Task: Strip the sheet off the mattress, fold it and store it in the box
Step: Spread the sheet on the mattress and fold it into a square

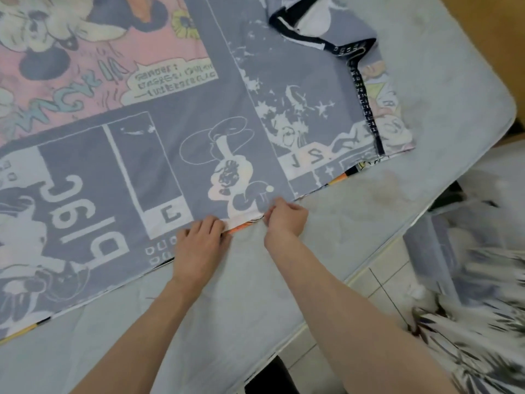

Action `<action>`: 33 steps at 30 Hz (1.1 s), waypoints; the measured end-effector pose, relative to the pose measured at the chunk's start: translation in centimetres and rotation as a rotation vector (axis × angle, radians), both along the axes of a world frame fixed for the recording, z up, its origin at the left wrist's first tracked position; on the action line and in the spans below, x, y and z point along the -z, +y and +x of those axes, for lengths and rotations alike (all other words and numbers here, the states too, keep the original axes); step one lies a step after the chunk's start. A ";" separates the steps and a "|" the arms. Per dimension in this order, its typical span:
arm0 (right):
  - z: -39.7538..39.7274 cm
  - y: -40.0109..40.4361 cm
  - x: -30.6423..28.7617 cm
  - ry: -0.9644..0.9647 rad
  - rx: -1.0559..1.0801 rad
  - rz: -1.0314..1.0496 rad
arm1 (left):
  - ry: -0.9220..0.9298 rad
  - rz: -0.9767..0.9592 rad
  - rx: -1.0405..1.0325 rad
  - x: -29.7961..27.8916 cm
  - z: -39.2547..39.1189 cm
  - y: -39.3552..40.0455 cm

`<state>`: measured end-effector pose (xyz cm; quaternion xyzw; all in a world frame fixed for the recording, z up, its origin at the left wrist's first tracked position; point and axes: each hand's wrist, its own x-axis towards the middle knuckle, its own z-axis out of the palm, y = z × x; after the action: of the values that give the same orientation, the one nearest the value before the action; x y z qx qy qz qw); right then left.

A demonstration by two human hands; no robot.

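pale grey mattress (369,211), bare along near edge and right corner, faintly stained; white tiled floor (377,277) beside it, tan floor strip at upper right; blurred grey and white clutter at right edge, not identifiable. cartoon-print sheet (176,115), grey-blue with pink panel, spread flat across mattress, reverse side up, dark-banded corner turned back at upper right. left hand (197,243) on near hem, fingers curled over edge, gripping it. right hand (285,218) just beside, pinching same hem. orange-printed underlayer showing at hem between hands.
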<state>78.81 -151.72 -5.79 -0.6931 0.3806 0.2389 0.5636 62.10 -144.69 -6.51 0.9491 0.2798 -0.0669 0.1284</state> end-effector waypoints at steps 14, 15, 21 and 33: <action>14.8 -7.1 -2.9 -0.073 -0.464 -0.361 | 0.193 0.085 0.111 -2.4 4.7 0.1; 17.3 -7.9 -3.2 -0.164 -0.530 -0.444 | 0.196 0.090 0.111 -2.8 6.2 -0.5; 31.9 -10.6 -0.7 -0.683 -1.108 -0.999 | 0.021 -0.015 0.084 -1.1 23.2 -6.1; 37.1 -11.4 -1.4 -0.640 -1.721 -0.844 | 0.147 -0.091 -0.059 -1.8 38.3 -11.1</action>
<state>115.93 -163.07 -4.36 -0.9064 -0.3645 0.2129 -0.0158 100.36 -155.84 -4.73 0.9262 0.3129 -0.1454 0.1522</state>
